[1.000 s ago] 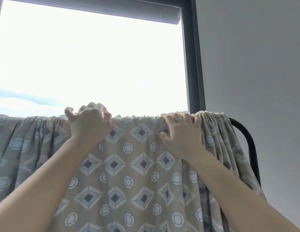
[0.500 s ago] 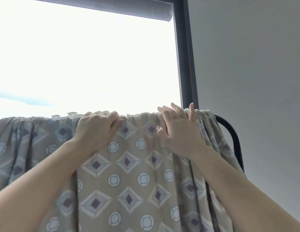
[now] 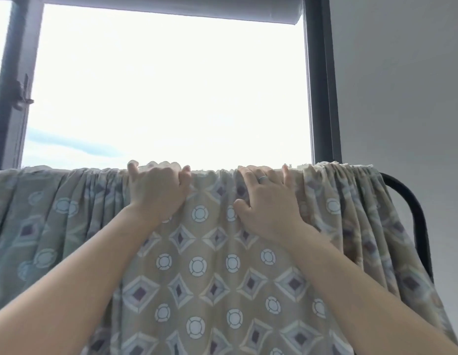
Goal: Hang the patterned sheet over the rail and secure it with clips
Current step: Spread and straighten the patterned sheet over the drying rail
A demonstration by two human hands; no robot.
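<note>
Head view looks up at a tall window. At the far left a dark grey window frame (image 3: 10, 124) carries a small metal window handle (image 3: 23, 98). Bright sky fills the glass, and a rolled grey roller blind (image 3: 171, 10) runs along the top.

Below the glass a beige patterned sheet (image 3: 197, 265) of soft cloth, printed with purple-centred diamonds and white rings, is draped over a black tubular rail (image 3: 414, 211). It hangs towards the camera, tightly pleated at left and right and smoother in the middle.

The bare left forearm rises from the lower left corner to the left hand (image 3: 158, 193), which sits knuckles-up at the top fold. Its fingers (image 3: 183, 175) are curled tight into the cloth and grip a bunch of it along the rail line. A short stretch of pleated top edge lies free between the two hands.

The right forearm comes up from the lower right to the right hand (image 3: 270, 203). Its palm lies on the sheet, fingers spread and nearly straight with their tips at the top fold, thumb pressed on the front face. A silver ring (image 3: 262, 178) shows on one finger.

Right of this hand the pleats run on to the sheet's end, where the rail emerges bare and bends downward. Beyond it is a plain grey wall (image 3: 402, 85), with open room beside the rail's curve.
</note>
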